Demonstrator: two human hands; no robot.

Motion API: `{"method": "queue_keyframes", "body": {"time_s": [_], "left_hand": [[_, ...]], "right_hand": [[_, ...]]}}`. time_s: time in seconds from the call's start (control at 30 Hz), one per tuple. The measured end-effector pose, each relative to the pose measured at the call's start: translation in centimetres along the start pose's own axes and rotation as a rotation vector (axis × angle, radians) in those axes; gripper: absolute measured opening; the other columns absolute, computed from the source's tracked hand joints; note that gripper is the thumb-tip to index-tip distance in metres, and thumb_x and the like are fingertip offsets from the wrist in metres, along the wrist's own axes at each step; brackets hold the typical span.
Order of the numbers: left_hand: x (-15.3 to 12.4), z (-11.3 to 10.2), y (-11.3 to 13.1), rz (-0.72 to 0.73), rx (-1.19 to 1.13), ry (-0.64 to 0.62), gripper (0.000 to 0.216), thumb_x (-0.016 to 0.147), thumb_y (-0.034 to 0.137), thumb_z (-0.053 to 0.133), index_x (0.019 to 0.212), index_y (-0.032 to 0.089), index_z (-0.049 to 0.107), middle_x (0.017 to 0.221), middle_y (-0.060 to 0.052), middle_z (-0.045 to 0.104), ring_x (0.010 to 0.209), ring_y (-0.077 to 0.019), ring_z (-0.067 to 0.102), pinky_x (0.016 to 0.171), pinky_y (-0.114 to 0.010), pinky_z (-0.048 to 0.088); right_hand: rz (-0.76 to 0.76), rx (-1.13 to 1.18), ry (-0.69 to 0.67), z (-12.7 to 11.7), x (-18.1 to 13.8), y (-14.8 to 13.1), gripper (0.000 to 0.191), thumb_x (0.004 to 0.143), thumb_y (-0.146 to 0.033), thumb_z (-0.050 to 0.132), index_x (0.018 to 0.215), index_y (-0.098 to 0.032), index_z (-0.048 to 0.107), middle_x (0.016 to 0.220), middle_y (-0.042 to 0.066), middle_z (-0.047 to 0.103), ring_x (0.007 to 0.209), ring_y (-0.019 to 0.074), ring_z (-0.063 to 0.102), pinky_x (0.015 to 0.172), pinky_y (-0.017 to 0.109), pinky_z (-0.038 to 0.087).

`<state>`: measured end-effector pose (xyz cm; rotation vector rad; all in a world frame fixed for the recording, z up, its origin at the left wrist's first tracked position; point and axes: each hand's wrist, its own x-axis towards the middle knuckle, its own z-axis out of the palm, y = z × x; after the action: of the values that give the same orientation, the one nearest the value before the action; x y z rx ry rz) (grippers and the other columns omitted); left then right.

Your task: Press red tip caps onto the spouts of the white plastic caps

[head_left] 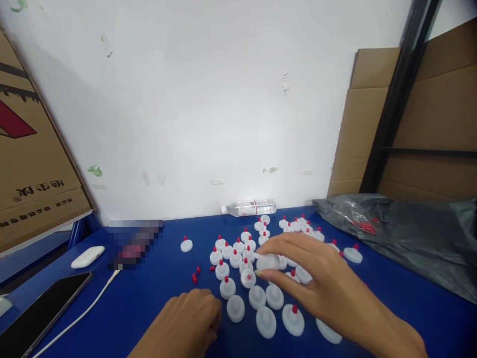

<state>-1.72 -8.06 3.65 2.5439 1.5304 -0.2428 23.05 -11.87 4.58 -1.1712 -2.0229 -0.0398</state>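
Observation:
Several white plastic caps [238,253], most with a small red plug on top, lie scattered on the blue table [149,293]. My right hand [316,283] reaches over them and pinches one white cap [268,262] between thumb and fingers. Near the table's front my left hand [190,318] rests with its fingers curled in; what it holds, if anything, is hidden. A few loose red plugs [195,276] lie just beyond the left hand. Some caps near the front [235,308] have no red plug.
A clear water bottle [249,208] lies by the white wall. A grey plastic bag [413,233] covers the right side. At left lie a phone [40,311] with white cable [85,311] and a white case [88,256]. Cardboard boxes [30,164] stand on both sides.

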Motion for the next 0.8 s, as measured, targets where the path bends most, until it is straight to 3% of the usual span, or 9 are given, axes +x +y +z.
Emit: {"method": "queue_keyframes", "body": {"time_s": [0.13,0.3,0.37,0.5,0.57,0.67,0.8], "left_hand": [[0.6,0.4,0.3,-0.012,0.061,0.000,0.032,0.078,-0.002,0.060,0.084,0.024,0.077,0.100,-0.003,0.082,0.096,-0.0292,0.079,0.077,-0.034,0.051],[0.6,0.0,0.3,0.028,0.005,0.046,0.024,0.093,0.010,0.055,0.093,0.022,0.076,0.107,-0.007,0.081,0.093,-0.0262,0.078,0.078,-0.033,0.052],[0.5,-0.5,0.0,0.062,-0.055,0.149,0.024,0.097,0.015,0.051,0.093,0.023,0.074,0.102,-0.005,0.080,0.086,-0.0225,0.076,0.074,-0.031,0.051],[0.1,-1.6,-1.0,0.199,-0.235,0.579,0.026,0.103,0.026,0.049,0.105,0.025,0.075,0.091,0.000,0.076,0.068,-0.0155,0.068,0.063,-0.027,0.048],[-0.3,-2.0,-1.0,0.294,-0.377,0.718,0.027,0.107,0.033,0.051,0.116,0.027,0.076,0.094,0.001,0.076,0.065,-0.0122,0.065,0.060,-0.024,0.050],[-1.0,-2.5,-0.3,0.376,-0.561,0.766,0.022,0.107,0.036,0.060,0.118,0.030,0.078,0.102,0.002,0.078,0.070,-0.0093,0.068,0.057,-0.017,0.053],[-1.5,-2.7,0.9,0.379,-0.656,0.808,0.015,0.101,0.033,0.070,0.110,0.034,0.082,0.095,0.007,0.082,0.066,-0.0071,0.070,0.061,-0.014,0.057]], "right_hand": [[0.006,-0.011,-0.013,0.3,-0.1,0.4,0.015,0.105,-0.041,0.068,0.119,-0.035,0.068,0.115,-0.005,0.078,0.103,0.0200,0.074,0.093,0.037,0.053],[-0.008,-0.019,-0.002,0.5,-0.3,0.6,0.014,0.106,-0.038,0.066,0.120,-0.036,0.066,0.117,-0.005,0.075,0.103,0.0188,0.072,0.092,0.036,0.052],[-0.015,-0.015,-0.012,0.5,-0.2,0.5,0.014,0.108,-0.038,0.063,0.122,-0.036,0.066,0.119,-0.003,0.073,0.105,0.0183,0.072,0.092,0.035,0.053],[-0.023,0.035,-0.003,0.6,0.0,0.2,0.019,0.110,-0.035,0.059,0.128,-0.039,0.064,0.123,-0.003,0.068,0.105,0.0134,0.071,0.090,0.028,0.055],[-0.039,0.058,0.037,0.8,0.0,0.0,0.024,0.108,-0.033,0.064,0.131,-0.040,0.062,0.123,-0.004,0.068,0.105,0.0111,0.072,0.091,0.025,0.055],[-0.114,0.068,0.125,1.0,0.0,-0.4,0.034,0.102,-0.029,0.074,0.133,-0.037,0.062,0.122,-0.005,0.070,0.108,0.0094,0.072,0.100,0.020,0.054],[-0.213,0.106,0.225,0.9,0.1,-1.1,0.029,0.098,-0.027,0.078,0.125,-0.027,0.066,0.119,-0.003,0.077,0.110,0.0082,0.074,0.104,0.014,0.052]]}}
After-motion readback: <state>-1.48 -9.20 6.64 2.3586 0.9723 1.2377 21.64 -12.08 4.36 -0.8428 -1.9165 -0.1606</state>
